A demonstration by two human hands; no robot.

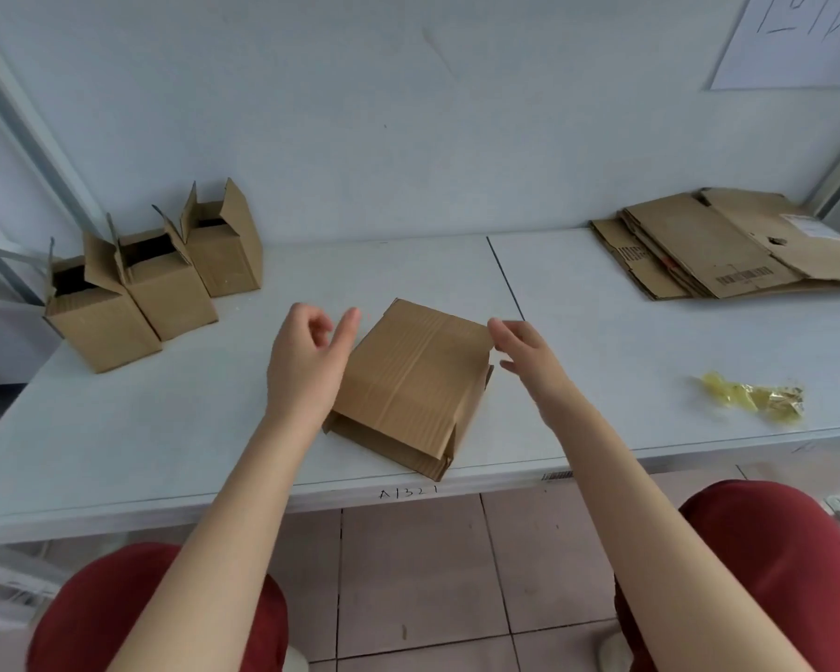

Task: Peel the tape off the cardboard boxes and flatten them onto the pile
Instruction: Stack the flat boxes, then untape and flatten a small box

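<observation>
A small brown cardboard box [411, 385] lies collapsed nearly flat on the white table [166, 429], close to the front edge. My left hand [306, 361] hovers just left of it, fingers loosely spread, holding nothing. My right hand [529, 351] is at the box's far right corner, fingers extended, touching or nearly touching the edge. Three upright open boxes [151, 283] stand at the back left. The pile of flattened cardboard [728, 244] lies at the back right.
A crumpled wad of yellowish peeled tape [757, 400] lies on the table to the right. A wall runs behind the table, with a paper sheet [796, 36] at its upper right. My knees in red trousers and a tiled floor show below the table edge.
</observation>
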